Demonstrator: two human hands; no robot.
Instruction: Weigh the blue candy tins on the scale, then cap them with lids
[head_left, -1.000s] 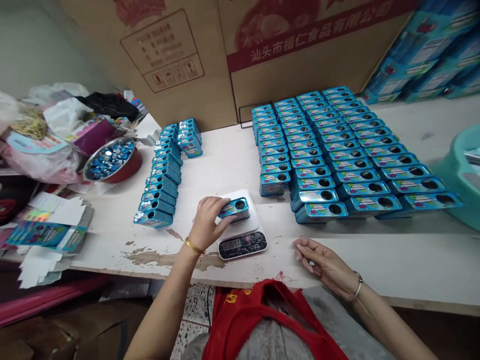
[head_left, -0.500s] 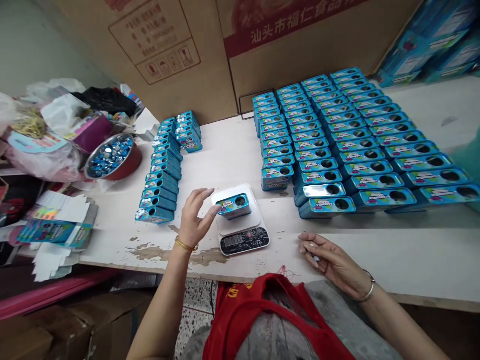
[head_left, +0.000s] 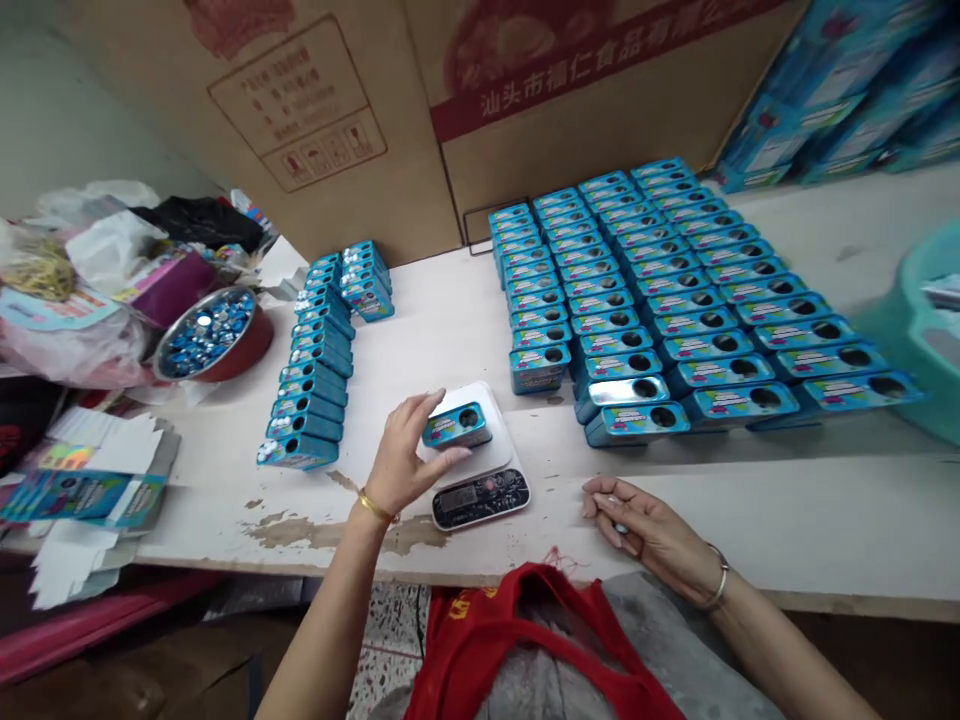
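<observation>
Your left hand (head_left: 403, 460) is spread around a light-looking, stiff tin (head_left: 455, 428) (grip its sides). Near the surface's (head_left: 750, 530) front edge, your right hand (head_left: 651, 525) pinches something small (head_left: 619, 528).

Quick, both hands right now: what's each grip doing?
Left hand: open, at one end of the blue tin on the scale; contact unclear.
Right hand: closed, holding a small pale item.

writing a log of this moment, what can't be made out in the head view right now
In the head view:
Display on the scale: too dim to read.
Small pale thing in the right hand: too small, partly covered by the hand.
Tin on the scale: inside too dark to see.
Teal tub: cut off by the right edge.
</observation>
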